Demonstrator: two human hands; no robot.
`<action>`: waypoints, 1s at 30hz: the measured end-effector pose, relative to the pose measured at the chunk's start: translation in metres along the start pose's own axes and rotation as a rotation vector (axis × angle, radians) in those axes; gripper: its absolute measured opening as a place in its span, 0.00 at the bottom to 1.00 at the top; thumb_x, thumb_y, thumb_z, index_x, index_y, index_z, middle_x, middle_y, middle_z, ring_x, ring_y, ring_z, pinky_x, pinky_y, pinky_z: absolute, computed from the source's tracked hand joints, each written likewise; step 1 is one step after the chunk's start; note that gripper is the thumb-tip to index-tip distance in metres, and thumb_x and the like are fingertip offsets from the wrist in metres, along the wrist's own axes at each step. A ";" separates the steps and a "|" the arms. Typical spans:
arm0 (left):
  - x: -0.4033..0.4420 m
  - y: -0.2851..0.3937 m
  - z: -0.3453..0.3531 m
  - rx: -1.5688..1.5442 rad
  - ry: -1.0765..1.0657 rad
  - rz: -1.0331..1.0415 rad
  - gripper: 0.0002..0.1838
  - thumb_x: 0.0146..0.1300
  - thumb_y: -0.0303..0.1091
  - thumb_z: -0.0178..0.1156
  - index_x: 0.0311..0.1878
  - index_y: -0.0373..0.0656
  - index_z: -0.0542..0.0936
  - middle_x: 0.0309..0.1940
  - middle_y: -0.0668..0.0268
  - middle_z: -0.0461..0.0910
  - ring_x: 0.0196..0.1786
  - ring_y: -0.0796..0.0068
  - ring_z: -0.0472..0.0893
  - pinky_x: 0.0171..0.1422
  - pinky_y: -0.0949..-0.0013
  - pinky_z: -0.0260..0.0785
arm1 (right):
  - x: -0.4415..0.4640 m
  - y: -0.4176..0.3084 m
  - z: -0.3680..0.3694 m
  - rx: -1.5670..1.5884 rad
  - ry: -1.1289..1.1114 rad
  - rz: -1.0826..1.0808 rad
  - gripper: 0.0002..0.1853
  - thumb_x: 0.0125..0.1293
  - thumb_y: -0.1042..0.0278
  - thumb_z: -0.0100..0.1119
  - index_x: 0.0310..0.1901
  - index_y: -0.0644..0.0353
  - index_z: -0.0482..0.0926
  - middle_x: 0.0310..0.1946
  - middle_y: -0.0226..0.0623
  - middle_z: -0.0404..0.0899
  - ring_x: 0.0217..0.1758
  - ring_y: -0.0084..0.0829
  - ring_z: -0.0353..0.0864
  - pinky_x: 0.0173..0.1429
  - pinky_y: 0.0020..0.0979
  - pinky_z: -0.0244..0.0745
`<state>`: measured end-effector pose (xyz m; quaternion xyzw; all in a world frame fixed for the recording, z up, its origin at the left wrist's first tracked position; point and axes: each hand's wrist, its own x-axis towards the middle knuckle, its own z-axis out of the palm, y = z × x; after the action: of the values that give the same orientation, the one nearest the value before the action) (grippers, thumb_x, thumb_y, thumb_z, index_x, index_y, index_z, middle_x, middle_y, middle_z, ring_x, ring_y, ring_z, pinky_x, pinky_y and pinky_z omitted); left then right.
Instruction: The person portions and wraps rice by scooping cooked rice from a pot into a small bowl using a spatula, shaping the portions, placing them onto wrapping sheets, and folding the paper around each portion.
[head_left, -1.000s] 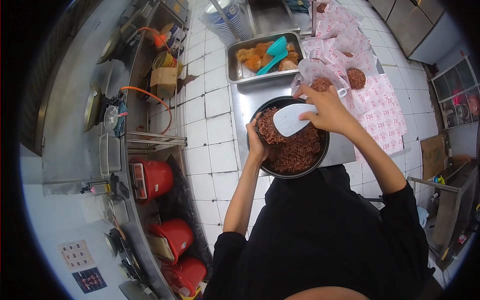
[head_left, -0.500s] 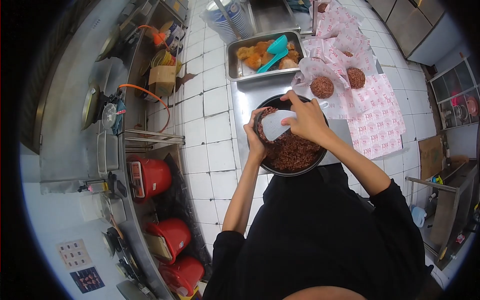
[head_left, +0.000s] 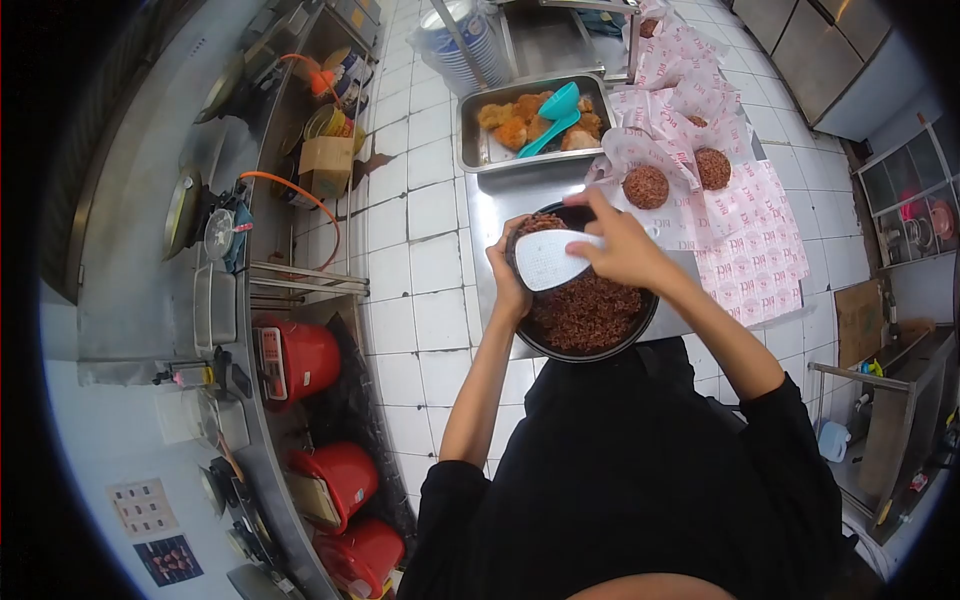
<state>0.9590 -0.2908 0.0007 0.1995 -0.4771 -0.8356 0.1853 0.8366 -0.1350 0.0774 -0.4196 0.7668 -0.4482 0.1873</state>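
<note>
steel surface [head_left: 488, 205]: just ahead of the person, bearing what follows.
printed paper [head_left: 750, 250]: sheets over the surface's right side.
metal tray [head_left: 530, 166]: beyond the pot [head_left: 575, 353], holding browned pieces [head_left: 500, 117].
pot: at the surface's near edge, close against the person.
dark rice [head_left: 585, 315]: inside the pot.
left hand [head_left: 510, 275]: fingers curled at the pot's left side; clamped on its rim or something inside, i cannot tell.
right hand [head_left: 625, 245]: fingers clamped on the paddle [head_left: 548, 260].
paddle: blade over the rice's left part; the step seems to be pressing or gathering rice, calling for even pressure and a steady left hand.
rice balls [head_left: 646, 187]: two nearest, apart, on paper.
</note>
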 end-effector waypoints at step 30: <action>-0.007 0.016 0.012 -0.182 0.020 -0.318 0.36 0.68 0.62 0.34 0.60 0.42 0.76 0.54 0.57 0.81 0.54 0.59 0.82 0.55 0.56 0.79 | 0.023 -0.012 -0.026 -0.118 -0.130 -0.117 0.33 0.53 0.65 0.74 0.61 0.52 0.70 0.21 0.28 0.78 0.41 0.31 0.72 0.60 0.35 0.59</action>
<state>0.9610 -0.2861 0.0211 0.2632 -0.3601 -0.8920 0.0729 0.8115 -0.1429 0.1038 -0.5022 0.7521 -0.3845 0.1852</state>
